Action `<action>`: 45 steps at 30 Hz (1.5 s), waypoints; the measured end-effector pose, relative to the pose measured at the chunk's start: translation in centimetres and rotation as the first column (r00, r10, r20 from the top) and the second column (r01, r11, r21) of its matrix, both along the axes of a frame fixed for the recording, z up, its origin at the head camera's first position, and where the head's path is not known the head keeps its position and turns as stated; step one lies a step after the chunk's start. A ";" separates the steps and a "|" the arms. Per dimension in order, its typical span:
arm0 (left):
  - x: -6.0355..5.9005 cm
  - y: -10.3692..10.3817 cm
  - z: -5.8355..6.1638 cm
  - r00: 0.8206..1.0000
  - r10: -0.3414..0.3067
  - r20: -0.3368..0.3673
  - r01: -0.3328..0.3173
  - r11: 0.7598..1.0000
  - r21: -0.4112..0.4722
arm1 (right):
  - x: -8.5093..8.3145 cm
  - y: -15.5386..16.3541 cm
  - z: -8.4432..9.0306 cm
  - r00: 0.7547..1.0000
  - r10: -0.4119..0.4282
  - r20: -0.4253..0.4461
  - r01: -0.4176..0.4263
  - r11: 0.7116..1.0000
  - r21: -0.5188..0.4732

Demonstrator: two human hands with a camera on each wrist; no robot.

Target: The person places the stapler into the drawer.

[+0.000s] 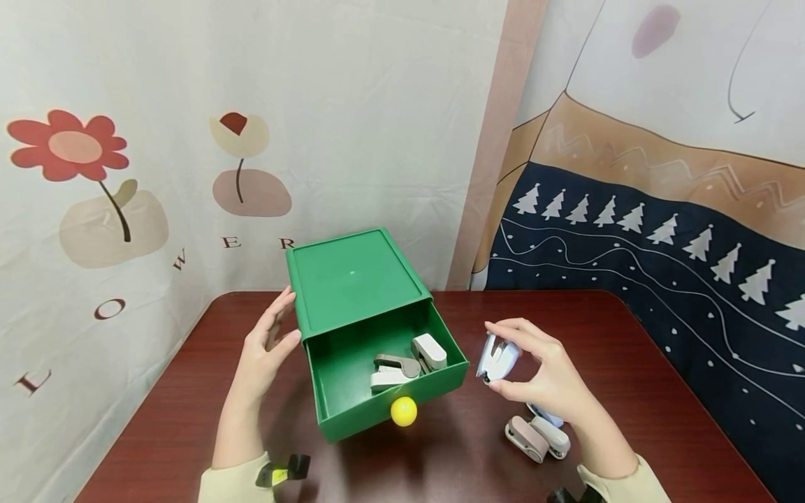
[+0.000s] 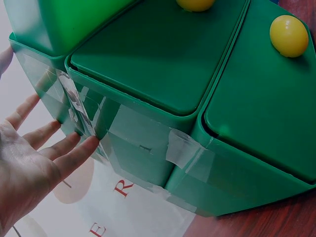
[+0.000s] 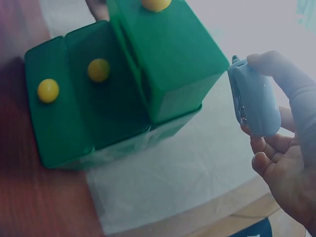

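A green drawer cabinet stands on the table with its top drawer pulled out, a yellow round knob on its front. Inside lie a white stapler and a white-and-grey stapler. My left hand has its fingers spread, fingertips touching the cabinet's left side wall. To the right of the drawer, my right hand pinches a light blue mini stapler between thumb and fingers, held above the table. The right wrist view shows that blue stapler outside the drawer's side.
Below my right hand lie a pinkish stapler and a pale grey stapler, with a blue one partly hidden behind. Two lower drawers with yellow knobs are closed. A printed curtain hangs behind the dark red table.
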State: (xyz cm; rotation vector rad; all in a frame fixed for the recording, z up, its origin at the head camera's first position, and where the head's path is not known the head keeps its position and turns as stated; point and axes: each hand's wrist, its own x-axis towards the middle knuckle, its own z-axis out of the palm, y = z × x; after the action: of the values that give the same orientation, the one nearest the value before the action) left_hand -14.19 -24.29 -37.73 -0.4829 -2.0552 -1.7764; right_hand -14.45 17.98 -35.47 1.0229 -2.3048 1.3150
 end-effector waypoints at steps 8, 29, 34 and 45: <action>0.0 0.0 0.0 1.000 0.005 0.006 -0.005 1.000 -0.007 | -0.2 -1.8 1.5 0.998 0.067 -0.011 -0.068 0.997 -0.030; -0.2 -0.1 -0.1 1.000 -0.023 -0.013 0.024 1.000 0.014 | -1.3 -8.1 4.7 0.975 0.217 -0.052 -0.214 0.975 0.058; -0.2 0.0 0.0 1.000 -0.016 -0.004 0.016 1.000 0.008 | -1.6 -9.6 5.2 0.966 0.256 -0.044 -0.252 0.965 0.077; -0.1 -0.1 -0.2 1.000 -0.013 -0.004 0.014 1.000 0.014 | -1.7 -12.5 5.2 0.946 0.325 0.003 -0.321 0.932 0.167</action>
State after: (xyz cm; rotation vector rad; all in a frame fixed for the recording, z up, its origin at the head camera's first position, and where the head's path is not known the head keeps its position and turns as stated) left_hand -14.31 -24.43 -37.90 -0.4967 -2.0408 -1.7948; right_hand -16.13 5.47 -30.23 1.5199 -2.3298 1.2262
